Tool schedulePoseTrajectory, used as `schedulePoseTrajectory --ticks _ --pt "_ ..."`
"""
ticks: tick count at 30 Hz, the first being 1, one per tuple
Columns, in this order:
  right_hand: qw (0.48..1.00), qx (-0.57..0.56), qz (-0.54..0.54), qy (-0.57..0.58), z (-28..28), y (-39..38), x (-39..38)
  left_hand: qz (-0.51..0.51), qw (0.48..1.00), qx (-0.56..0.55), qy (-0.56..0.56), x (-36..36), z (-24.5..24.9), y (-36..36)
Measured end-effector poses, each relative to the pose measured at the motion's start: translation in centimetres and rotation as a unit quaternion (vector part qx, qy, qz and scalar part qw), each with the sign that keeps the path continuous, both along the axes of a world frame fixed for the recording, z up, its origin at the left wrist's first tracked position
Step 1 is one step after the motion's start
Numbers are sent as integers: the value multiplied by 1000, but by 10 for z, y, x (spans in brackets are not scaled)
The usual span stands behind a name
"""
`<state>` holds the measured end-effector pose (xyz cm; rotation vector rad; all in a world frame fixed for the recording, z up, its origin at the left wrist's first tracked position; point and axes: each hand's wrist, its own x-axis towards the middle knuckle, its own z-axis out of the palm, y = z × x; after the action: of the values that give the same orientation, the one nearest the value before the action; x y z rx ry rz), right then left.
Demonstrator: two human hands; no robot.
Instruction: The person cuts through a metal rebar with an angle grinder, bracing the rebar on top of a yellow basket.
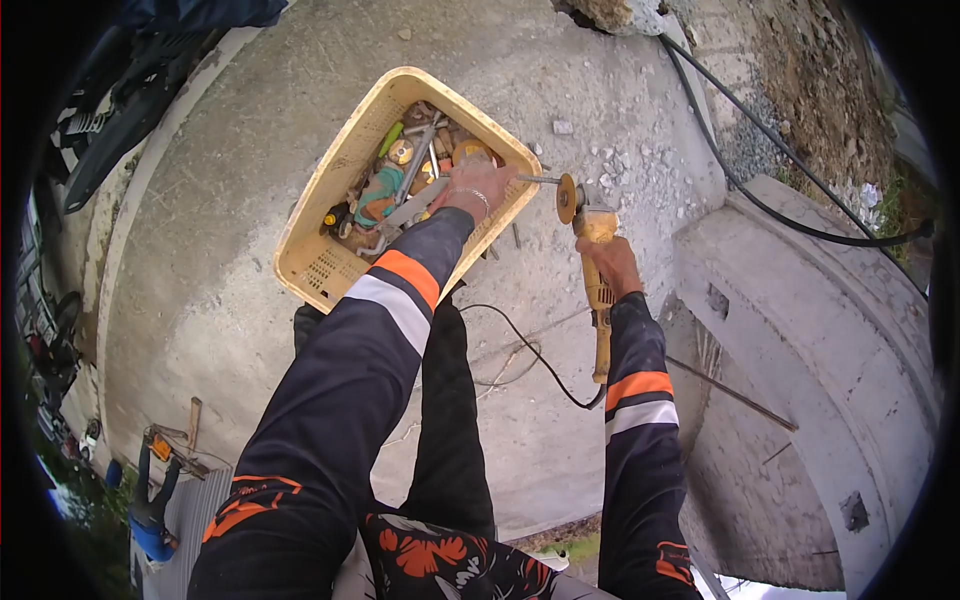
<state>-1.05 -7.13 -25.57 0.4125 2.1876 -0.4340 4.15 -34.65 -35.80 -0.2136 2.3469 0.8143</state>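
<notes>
My right hand [612,264] is wrapped round the body of a yellow angle grinder [598,226], which points away from me with its brown disc [568,198] at the far end. Over the right side of a yellow plastic crate [345,150], my left hand [476,188] has its fingers closed on a thin metal rod [540,179]. The rod juts past the crate rim, its tip close to the disc. Inside the crate lie a teal cloth [378,196], a bright green item [391,138], a round disc [401,152] and several metal tools.
The grinder's black cord [530,350] loops over the concrete floor [230,200]. Rubble [620,160] lies beyond the grinder. A curved concrete block [790,290] stands at right, with a thick black cable [760,200] above it. Another person [152,530] is at lower left.
</notes>
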Motion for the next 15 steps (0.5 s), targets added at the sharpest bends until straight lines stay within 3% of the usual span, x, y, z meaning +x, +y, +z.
schedulePoseTrajectory --ticks 5,8,11,15 --pt "993 -35 -108 -25 3 11 16 22 1000 3 17 10 -4 3" --pt "986 -68 -151 -23 12 30 34 -13 997 66 24 7 -3 -5" --pt "979 -77 -185 -28 16 42 54 -117 993 22 -16 -14 30 -2" --pt "983 -85 -162 -15 23 36 65 4 996 85 -31 -16 -5 14"
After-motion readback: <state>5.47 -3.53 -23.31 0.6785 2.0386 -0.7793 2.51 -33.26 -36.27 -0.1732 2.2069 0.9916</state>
